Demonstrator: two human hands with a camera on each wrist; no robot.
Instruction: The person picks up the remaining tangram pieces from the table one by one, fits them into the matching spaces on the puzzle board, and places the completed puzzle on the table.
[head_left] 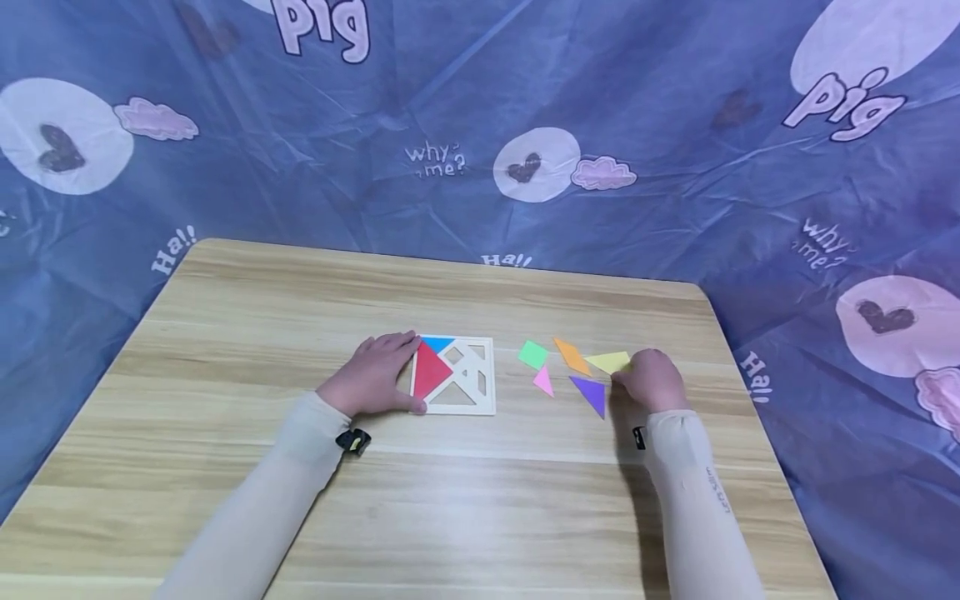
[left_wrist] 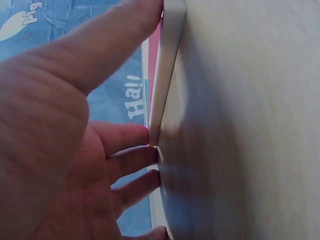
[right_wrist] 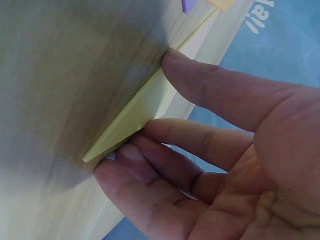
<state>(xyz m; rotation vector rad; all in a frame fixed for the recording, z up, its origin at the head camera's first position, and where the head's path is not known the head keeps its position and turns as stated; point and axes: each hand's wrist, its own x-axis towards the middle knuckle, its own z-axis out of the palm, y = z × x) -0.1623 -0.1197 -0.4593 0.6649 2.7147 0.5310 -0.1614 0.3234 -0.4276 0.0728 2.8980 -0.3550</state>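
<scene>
The yellow triangle (head_left: 606,362) lies right of centre in the head view, one sharp tip pointing left and its right end hidden by fingers. In the right wrist view its long edge runs from lower left to upper right. The right hand (head_left: 652,381) pinches it, thumb against that edge, fingertips opposite; the forearm rises from the lower right, leaning slightly left. The left hand (head_left: 375,375) is spread wide along the left side of the white board (head_left: 487,407), thumb at the near corner, its forearm slanting up from the lower left. In the board, the red triangle (head_left: 431,372) points right. The purple triangle (head_left: 592,394) lies just below the yellow one on the tabletop (head_left: 480,500).
</scene>
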